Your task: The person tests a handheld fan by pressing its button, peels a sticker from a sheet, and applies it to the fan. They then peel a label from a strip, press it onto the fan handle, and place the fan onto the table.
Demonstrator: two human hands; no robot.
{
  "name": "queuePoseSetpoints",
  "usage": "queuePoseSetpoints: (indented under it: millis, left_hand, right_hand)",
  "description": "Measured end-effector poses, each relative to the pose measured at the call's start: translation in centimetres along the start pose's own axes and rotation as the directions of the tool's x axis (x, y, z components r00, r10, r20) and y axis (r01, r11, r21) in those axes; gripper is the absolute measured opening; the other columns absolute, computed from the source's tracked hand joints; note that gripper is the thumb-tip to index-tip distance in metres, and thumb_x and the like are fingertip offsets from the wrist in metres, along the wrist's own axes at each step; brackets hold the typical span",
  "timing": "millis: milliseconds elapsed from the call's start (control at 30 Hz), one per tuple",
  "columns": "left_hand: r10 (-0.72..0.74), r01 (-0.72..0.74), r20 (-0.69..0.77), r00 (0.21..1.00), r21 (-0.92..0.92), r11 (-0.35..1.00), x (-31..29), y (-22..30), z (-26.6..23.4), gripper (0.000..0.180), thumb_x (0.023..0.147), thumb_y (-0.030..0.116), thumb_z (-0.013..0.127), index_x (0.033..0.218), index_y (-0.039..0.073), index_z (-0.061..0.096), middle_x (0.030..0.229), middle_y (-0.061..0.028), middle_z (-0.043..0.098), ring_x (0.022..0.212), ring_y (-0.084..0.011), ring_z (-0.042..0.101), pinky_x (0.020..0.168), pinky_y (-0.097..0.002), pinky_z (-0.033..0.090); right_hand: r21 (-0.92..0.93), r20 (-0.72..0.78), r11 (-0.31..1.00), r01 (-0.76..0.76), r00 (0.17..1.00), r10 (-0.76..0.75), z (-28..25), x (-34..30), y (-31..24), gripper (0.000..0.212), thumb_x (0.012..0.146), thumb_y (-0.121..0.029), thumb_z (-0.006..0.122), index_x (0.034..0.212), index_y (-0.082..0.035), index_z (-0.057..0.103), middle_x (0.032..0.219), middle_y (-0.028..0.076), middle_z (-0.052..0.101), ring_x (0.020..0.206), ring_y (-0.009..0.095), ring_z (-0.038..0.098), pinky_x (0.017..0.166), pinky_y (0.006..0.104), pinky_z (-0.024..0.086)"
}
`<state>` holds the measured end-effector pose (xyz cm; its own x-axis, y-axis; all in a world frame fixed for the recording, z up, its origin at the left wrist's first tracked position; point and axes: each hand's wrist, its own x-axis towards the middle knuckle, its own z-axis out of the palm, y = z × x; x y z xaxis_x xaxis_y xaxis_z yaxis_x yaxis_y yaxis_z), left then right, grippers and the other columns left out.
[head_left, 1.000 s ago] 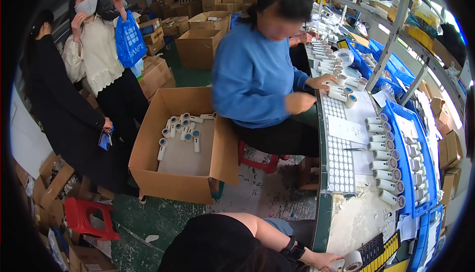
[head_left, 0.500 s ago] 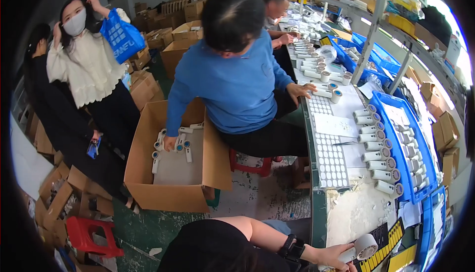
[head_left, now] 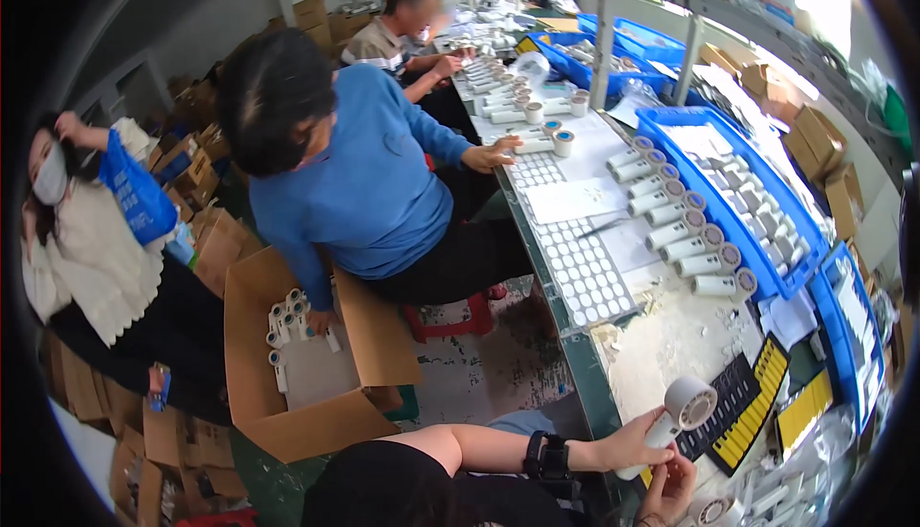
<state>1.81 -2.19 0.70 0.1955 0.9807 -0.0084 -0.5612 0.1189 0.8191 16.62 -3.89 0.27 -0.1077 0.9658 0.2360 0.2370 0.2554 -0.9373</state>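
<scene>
My left hand (head_left: 628,446), a dark band on its wrist, grips a white handheld fan (head_left: 690,404) by its handle. The fan's round, grilled head points up and to the right, above the near end of the bench. Close against the handle is my right hand (head_left: 668,493), its fingers curled and pinched near my left fingertips. Whatever it may hold is too small or hidden. Beside the fan lie a black strip sheet (head_left: 717,404) and a yellow-and-black strip sheet (head_left: 755,402). Several more white fans (head_left: 719,285) lie in a row farther up the bench.
Blue trays (head_left: 724,196) of white parts line the bench's right side. A dotted sticker sheet (head_left: 585,278) lies on it. A co-worker in blue (head_left: 355,182) sits to the left, one hand in a cardboard box (head_left: 254,431) of fans. More white parts (head_left: 767,503) lie at lower right.
The view has swung to the right. My left hand has raised and tilted the fan, and my right hand has come into view beside it. The co-worker's hand remains in the box.
</scene>
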Motion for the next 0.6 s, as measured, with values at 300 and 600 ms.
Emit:
queuePoseSetpoints:
  millis: [300,600]
  left_hand:
    - [0.056,-0.044,-0.109,0.992,0.114,0.993,1.1,4.3,-1.3,0.042,0.08,0.006,0.065,0.116,0.003,0.044,0.094,-0.0083,0.062,0.075,-0.0106,0.059,0.068,-0.0253,0.05]
    - [0.022,-0.025,-0.061,0.998,-0.051,0.998,1.3,3.5,-0.4,0.04,0.088,0.021,0.054,0.121,0.001,0.041,0.095,-0.0097,0.059,0.075,-0.0138,0.057,0.065,-0.0263,0.049]
  right_hand:
    - [0.007,0.016,0.999,0.044,0.999,-0.044,0.5,1.5,-2.1,0.015,0.073,0.0,0.071,0.086,-0.002,0.063,0.073,0.002,0.058,0.06,0.007,0.054,0.056,0.0191,0.045]
    - [-0.124,-0.003,0.981,0.151,0.988,-0.152,-1.6,1.0,-3.7,0.021,0.069,0.001,0.072,0.089,-0.003,0.066,0.065,0.001,0.055,0.053,0.007,0.049,0.048,0.0205,0.039]
